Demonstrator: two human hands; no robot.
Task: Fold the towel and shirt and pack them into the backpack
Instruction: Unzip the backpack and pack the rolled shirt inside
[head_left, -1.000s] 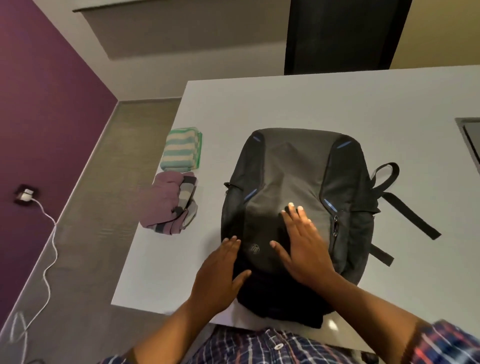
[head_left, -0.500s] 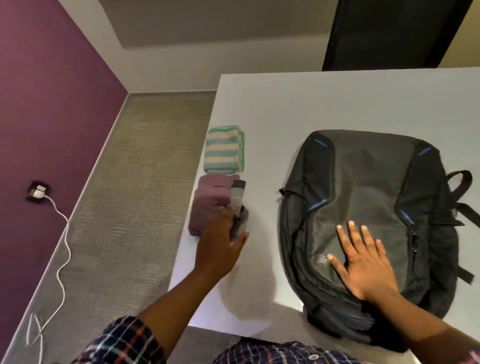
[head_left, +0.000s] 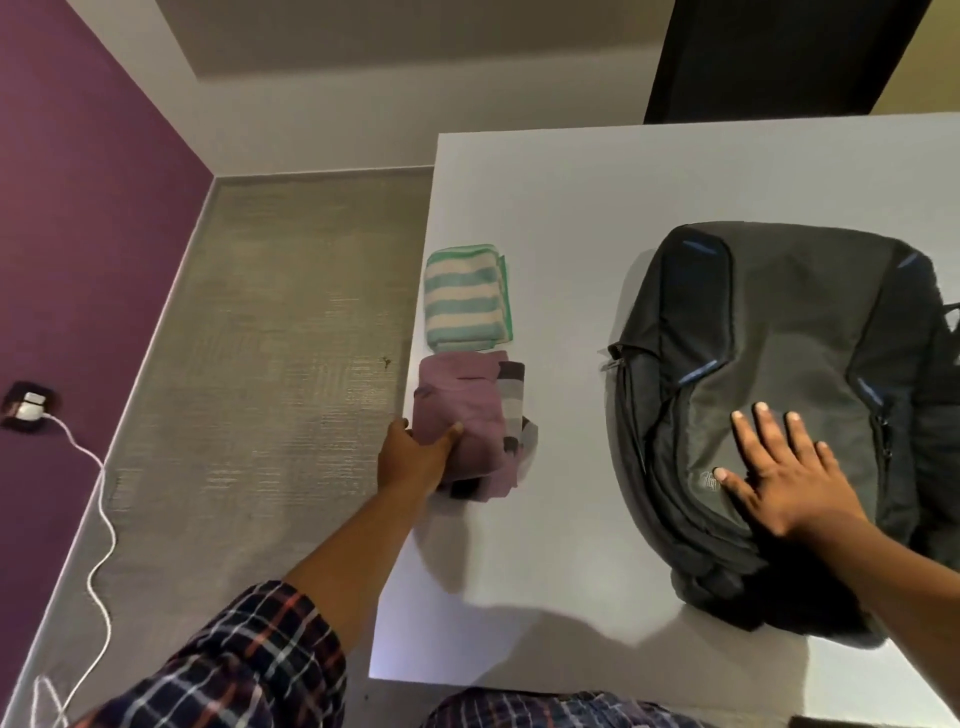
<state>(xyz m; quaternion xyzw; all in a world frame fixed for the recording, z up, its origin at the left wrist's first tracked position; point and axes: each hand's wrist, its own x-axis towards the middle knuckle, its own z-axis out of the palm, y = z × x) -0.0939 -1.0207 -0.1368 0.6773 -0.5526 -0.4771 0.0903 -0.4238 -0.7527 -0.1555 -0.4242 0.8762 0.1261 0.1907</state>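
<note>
A folded mauve shirt (head_left: 465, 410) with grey striped trim lies at the left edge of the white table (head_left: 561, 218). My left hand (head_left: 415, 457) grips its near left corner, thumb on top and fingers underneath. Just beyond it sits a folded green-and-cream striped towel (head_left: 465, 296). A dark grey backpack (head_left: 789, 374) lies flat on the right, its zippers looking closed. My right hand (head_left: 779, 473) rests flat on the backpack's front panel, fingers spread.
The table's left edge runs right beside the shirt and towel, with grey carpet (head_left: 270, 364) below. A white charger cable (head_left: 98, 519) trails from a socket on the purple wall. A dark panel (head_left: 769, 57) stands behind the table.
My left hand left the backpack, reached left and closed on the shirt's near corner. The view swung left, and my right hand stayed flat on the backpack.
</note>
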